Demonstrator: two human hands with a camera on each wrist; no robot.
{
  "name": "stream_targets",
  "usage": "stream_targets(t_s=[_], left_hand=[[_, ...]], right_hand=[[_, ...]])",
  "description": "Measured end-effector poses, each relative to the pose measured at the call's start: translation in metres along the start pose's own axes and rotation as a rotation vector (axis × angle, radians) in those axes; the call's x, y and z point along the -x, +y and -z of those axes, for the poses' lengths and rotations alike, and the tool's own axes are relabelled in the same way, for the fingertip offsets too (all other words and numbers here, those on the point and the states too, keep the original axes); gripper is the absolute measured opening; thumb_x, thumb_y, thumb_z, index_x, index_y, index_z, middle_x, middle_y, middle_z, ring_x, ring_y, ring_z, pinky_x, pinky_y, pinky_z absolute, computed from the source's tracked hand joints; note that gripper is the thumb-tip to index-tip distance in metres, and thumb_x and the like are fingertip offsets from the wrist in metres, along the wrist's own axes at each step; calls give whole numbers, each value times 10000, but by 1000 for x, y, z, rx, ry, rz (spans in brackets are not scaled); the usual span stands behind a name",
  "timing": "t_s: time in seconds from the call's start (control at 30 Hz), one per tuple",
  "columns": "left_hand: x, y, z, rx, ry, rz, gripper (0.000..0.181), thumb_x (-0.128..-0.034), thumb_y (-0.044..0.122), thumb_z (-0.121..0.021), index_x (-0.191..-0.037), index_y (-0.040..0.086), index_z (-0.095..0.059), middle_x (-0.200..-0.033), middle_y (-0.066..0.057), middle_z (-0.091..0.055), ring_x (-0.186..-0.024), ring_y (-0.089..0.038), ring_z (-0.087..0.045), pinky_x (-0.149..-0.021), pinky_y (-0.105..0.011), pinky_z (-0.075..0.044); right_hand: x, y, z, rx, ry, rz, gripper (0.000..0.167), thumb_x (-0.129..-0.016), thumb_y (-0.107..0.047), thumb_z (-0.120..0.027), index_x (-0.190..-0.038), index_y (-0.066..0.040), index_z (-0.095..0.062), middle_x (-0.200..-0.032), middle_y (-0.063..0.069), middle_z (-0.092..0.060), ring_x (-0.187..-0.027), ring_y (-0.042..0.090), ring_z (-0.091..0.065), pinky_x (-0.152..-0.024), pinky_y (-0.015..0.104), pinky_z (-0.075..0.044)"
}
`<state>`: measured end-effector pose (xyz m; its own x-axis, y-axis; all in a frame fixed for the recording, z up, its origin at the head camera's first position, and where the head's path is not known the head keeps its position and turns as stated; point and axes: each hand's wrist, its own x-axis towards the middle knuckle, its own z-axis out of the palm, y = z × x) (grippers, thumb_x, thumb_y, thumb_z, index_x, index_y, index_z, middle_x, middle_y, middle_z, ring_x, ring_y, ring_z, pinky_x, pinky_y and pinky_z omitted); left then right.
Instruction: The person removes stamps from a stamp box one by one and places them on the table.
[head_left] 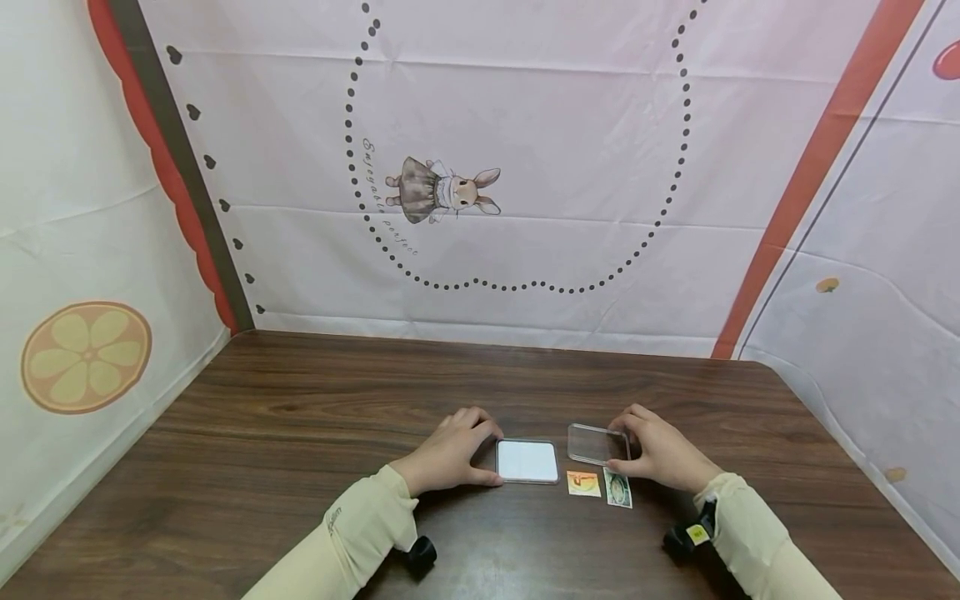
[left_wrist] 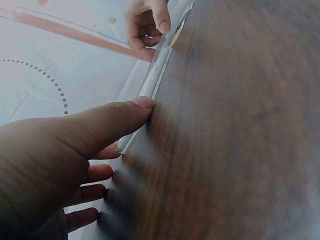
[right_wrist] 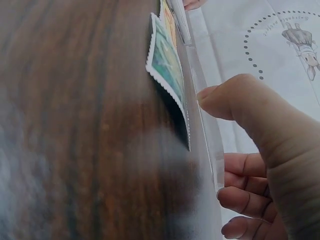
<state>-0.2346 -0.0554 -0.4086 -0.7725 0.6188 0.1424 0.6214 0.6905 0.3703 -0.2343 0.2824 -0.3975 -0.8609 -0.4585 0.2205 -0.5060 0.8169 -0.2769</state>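
Note:
A shallow clear plastic case with a white insert (head_left: 527, 461) lies on the table, and my left hand (head_left: 453, 450) grips its left end between thumb and index finger. To its right, my right hand (head_left: 663, 450) holds a clear plastic lid (head_left: 588, 444) by its right end, thumb on the near side and fingers on the far side. Just in front of the lid lie two stamps, an orange one (head_left: 583, 483) and a green one (head_left: 618, 492). In the right wrist view the green stamp (right_wrist: 167, 60) curls up off the table, its edge perforated.
The brown wood-grain table (head_left: 337, 392) runs back to a pale printed cloth (head_left: 562, 167) with a rabbit drawing. More printed cloth hangs at the left and right sides. A black wrist camera (head_left: 678, 542) sits below the right cuff.

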Motion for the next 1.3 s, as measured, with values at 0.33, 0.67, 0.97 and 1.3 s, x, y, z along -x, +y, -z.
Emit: stream_targets(t_s=[0.33,0.67,0.97,1.3], left_hand=[[1,0,0,14,-3,2,511,-809,455,-743,-1212,186,-584,-1271,-44,-500,-1222,-249,-463,-1034,-466,-369],[0,-1,-1,12,-3,8,508,-808,459,-742,-1211,191,-583,-1263,-34,-502,-1216,-240,-465,-1032,-457,-370],[0,-2,-2,6,0,9,510,-804,465,-743,-1208,196,-585,-1262,-30,-504,-1210,-231,-467,-1027,-451,-374],[0,-1,-1,18,-5,9,513,-809,459,-742,-1216,189,-584,-1267,-36,-502,-1212,-237,-464,-1028,-456,-373]], right_hand=[[0,1,-1,-23,15,-14,403,-722,-356,-807,-979,-94,-642,-867,-47,-498,-724,26,-425,-607,206,-382],[1,1,-2,-30,18,-32,371,-718,-342,-803,-952,-115,-626,-862,-58,-491,-720,20,-423,-612,198,-387],[0,0,-1,-38,32,-4,376,-711,-328,-812,-945,-105,-619,-865,-50,-497,-713,18,-417,-605,199,-384],[-1,-10,2,-39,29,26,384,-698,-323,-806,-942,-97,-614,-873,-38,-507,-706,19,-413,-597,201,-377]])
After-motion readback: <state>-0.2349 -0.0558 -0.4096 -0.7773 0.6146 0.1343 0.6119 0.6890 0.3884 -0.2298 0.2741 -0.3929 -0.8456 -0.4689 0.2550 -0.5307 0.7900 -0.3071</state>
